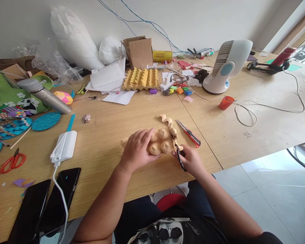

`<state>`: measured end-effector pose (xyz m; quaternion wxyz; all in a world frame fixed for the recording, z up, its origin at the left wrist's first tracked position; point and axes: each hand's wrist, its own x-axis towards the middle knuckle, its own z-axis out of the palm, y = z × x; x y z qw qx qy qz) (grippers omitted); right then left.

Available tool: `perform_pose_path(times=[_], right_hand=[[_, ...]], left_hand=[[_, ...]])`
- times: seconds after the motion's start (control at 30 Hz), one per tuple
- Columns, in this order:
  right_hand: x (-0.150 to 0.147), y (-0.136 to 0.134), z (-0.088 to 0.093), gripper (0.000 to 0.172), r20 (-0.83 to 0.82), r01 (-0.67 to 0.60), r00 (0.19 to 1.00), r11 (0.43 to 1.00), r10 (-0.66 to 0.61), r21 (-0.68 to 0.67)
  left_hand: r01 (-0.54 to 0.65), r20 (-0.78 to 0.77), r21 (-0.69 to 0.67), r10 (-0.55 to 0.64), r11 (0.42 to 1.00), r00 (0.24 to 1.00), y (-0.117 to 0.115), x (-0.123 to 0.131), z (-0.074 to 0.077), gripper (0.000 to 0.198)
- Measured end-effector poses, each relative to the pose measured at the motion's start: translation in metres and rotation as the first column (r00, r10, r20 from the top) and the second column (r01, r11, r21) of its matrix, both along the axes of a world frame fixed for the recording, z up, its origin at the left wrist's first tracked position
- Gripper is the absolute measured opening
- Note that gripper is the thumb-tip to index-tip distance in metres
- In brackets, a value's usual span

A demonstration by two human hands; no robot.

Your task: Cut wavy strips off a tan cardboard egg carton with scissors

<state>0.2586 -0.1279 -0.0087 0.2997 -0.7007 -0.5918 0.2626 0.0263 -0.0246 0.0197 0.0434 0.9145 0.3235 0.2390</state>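
A piece of tan egg carton (165,146), bumps facing up, is held above the table at its left side by my left hand (136,148). My left fingers lie over the carton with the thumb along its near edge. My right hand (192,160) grips black-handled scissors (181,159), whose blades are at the carton's right edge. A wavy trimmed strip (165,118) curls away from that edge towards the back. Just right of it a red utility knife (189,133) lies on the wood, its blade showing.
At the back are a yellow egg tray (141,79), a cardboard box (141,52) and a white fan (227,67). An orange cup (226,102) stands at right. On the left lie a power bank (64,145), red-handled scissors (13,162), two phones (59,200) and a steel bottle (47,96).
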Motion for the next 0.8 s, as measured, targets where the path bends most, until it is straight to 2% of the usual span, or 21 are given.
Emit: perform_pose_path(times=[0.8], right_hand=[[0.005,0.01,-0.022,0.053,0.007,-0.022,1.0,0.999,0.022,0.036]], left_hand=[[-0.03,-0.015,-0.01,0.03,1.0,0.999,0.0,0.002,0.0,0.099]])
